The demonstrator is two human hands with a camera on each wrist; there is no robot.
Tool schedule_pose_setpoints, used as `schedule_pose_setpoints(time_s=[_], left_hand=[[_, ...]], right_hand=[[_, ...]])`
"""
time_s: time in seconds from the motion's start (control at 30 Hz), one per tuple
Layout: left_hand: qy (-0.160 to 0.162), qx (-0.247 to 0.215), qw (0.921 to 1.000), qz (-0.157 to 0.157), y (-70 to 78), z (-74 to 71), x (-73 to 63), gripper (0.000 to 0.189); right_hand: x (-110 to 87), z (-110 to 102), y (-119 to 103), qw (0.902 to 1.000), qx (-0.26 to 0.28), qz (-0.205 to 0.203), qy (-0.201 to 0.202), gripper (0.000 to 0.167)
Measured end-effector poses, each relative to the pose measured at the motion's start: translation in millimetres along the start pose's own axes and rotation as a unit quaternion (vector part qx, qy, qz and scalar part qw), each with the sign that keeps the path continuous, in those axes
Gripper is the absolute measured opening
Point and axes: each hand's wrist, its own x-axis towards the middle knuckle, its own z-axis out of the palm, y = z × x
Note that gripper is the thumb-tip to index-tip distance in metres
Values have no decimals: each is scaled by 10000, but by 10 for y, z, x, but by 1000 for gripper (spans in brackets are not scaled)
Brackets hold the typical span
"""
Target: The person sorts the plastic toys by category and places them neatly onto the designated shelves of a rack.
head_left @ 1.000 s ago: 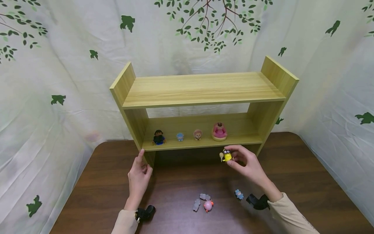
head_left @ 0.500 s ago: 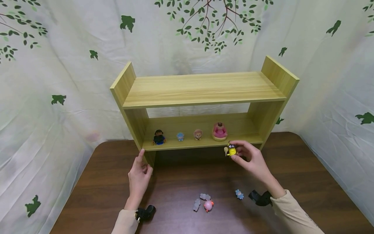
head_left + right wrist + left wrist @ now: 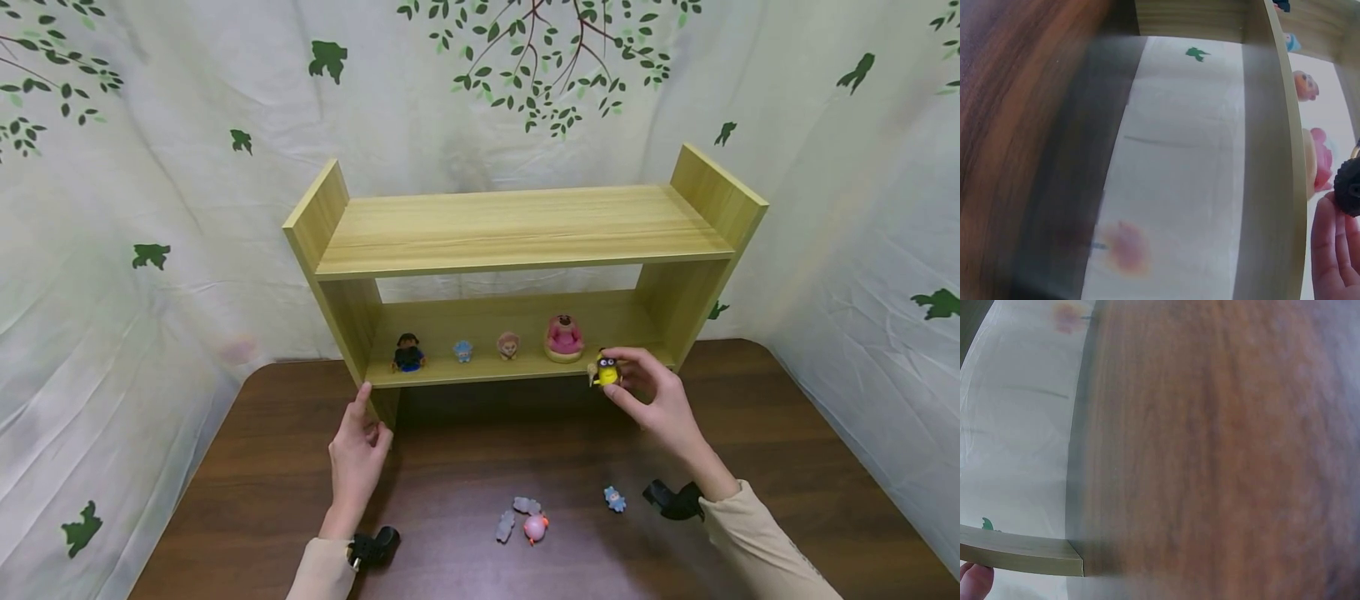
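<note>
My right hand (image 3: 660, 404) pinches a small yellow minion figure (image 3: 608, 372) between thumb and fingers. The figure is at the front edge of the middle board of a light wooden shelf (image 3: 525, 229), just right of a pink bear figure (image 3: 564, 340). In the right wrist view, a dark, ridged round part (image 3: 1350, 187) shows at the fingertips. My left hand (image 3: 358, 454) touches the lower left front corner of the shelf with its outstretched index finger. The left wrist view catches a fingertip (image 3: 977, 582) against the shelf's side panel (image 3: 1022, 553).
On the middle board stand a dark-haired figure (image 3: 408, 353), a small blue figure (image 3: 462, 351) and a pinkish figure (image 3: 507, 346). Two grey pieces (image 3: 505, 526), a pink round toy (image 3: 536, 527) and a blue toy (image 3: 614, 499) lie on the brown table (image 3: 450, 467).
My right hand has carried the minion figure up and to the right, from below the board to its front edge. My left hand has stayed put.
</note>
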Motion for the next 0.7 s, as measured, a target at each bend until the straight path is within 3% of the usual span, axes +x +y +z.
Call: schedule_pose_setpoints(time_s=[0.2,0.7], left_hand=[[72,24,9998,177,-19,11,-2,79],[66,32,9999,96,-3,6,-5,84]], right_hand=[[27,-50,2,9997,-127,116,167,42],[121,-128,26,9979,-230,400,447,40]])
